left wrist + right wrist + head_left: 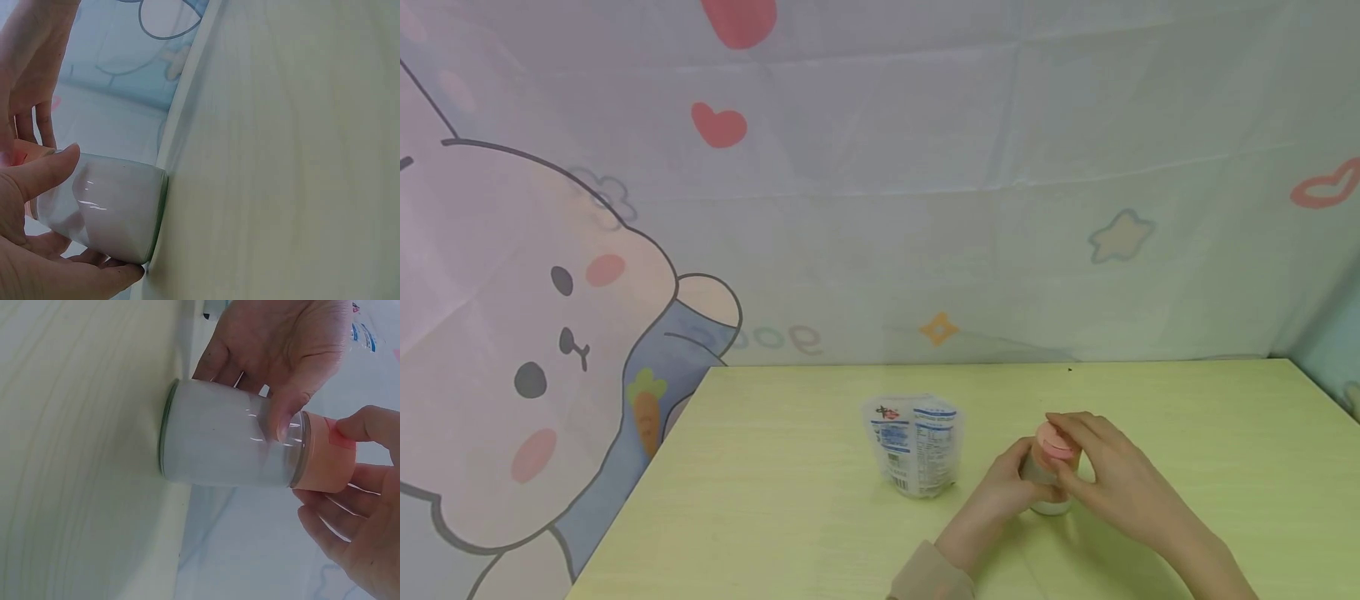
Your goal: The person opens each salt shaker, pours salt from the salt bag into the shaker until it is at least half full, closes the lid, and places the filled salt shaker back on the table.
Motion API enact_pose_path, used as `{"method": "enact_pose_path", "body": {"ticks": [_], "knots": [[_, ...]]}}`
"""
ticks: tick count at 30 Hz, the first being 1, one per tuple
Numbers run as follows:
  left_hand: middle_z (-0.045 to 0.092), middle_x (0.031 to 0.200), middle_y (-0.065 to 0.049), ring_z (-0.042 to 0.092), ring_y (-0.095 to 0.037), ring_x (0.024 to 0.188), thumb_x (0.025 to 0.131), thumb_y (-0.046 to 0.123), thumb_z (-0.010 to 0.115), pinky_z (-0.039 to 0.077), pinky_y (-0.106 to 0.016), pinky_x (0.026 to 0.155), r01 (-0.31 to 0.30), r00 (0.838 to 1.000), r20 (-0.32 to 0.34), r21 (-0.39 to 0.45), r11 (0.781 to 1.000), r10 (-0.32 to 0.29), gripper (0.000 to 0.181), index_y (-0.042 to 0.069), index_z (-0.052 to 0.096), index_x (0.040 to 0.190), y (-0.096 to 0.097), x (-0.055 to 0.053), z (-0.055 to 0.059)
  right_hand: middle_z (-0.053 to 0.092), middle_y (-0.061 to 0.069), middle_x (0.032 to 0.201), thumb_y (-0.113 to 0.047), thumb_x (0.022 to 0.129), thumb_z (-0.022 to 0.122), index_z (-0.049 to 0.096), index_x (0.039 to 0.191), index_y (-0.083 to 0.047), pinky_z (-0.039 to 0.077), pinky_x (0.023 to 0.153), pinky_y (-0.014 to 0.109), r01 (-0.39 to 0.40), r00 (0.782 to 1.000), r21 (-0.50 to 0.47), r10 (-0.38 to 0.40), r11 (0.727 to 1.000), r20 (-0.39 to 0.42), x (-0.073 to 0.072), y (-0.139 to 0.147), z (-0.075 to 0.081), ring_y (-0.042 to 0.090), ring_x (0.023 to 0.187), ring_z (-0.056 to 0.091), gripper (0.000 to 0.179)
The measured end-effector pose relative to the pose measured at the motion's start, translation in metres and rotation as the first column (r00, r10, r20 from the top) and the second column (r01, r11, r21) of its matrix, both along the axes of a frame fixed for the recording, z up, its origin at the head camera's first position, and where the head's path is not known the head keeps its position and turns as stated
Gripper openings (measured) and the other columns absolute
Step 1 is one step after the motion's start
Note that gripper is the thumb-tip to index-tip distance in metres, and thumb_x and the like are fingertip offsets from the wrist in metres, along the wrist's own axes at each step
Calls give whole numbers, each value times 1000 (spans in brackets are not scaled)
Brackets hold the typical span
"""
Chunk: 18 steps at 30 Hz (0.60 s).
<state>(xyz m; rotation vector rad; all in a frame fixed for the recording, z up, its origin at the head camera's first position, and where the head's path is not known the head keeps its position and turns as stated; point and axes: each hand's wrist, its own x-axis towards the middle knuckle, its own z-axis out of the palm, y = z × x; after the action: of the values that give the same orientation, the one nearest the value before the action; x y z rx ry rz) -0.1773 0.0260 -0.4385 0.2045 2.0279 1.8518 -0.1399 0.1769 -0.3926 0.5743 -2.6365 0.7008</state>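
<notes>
A clear glass jar [212,437] with white contents stands upright on the table, near the right of centre in the head view. On top of it sits a pink-orange lid [320,464]. My left hand [1000,493] holds the jar's body from the left, thumb on one side and fingers on the other. From the right, my right hand [1120,479] grips the lid with thumb and fingers around its side. Nearly all of the jar's front is covered by the hands in the head view.
Left of the jar stands a clear plastic bag [919,454] with blue and black print. The pale yellow-green table [737,492] ends at a back edge against a cloth backdrop [887,250] with cartoon drawings.
</notes>
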Motion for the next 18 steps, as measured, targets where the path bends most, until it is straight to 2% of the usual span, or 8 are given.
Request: {"method": "enact_pose_path", "body": {"ticks": [6,11,14,18], "knots": [[59,130,3,50,-21,121,73,2,77,40,-52,103,-7,1000,-2,-8,1000,7,57,25,59,122,1,1,0,63,0,115,-32,86,71,56,129,-8,51,87,50,34,999,-9,-33,999,3,-1,1,0,26,108,59,51],[60,129,3,51,-21,121,72,2,77,40,-51,103,-12,1000,-10,-16,1000,12,57,25,60,121,0,2,3,59,5,128,-41,89,66,51,135,-11,44,93,57,47,997,-24,-45,999,55,0,3,1,33,119,53,57],[60,128,4,51,-20,119,72,3,77,41,-50,103,-9,1000,-11,-20,1000,9,58,24,60,123,-1,2,3,56,5,133,-34,92,63,50,137,-13,40,96,58,39,997,-16,-38,999,61,1,3,0,34,122,51,51],[60,129,4,51,-20,120,72,4,78,41,-50,103,0,1000,-16,-26,1000,0,59,24,59,124,0,1,2,58,4,130,-24,92,62,53,134,-10,40,97,54,24,999,8,-24,1000,31,2,2,-1,32,120,52,45]]}}
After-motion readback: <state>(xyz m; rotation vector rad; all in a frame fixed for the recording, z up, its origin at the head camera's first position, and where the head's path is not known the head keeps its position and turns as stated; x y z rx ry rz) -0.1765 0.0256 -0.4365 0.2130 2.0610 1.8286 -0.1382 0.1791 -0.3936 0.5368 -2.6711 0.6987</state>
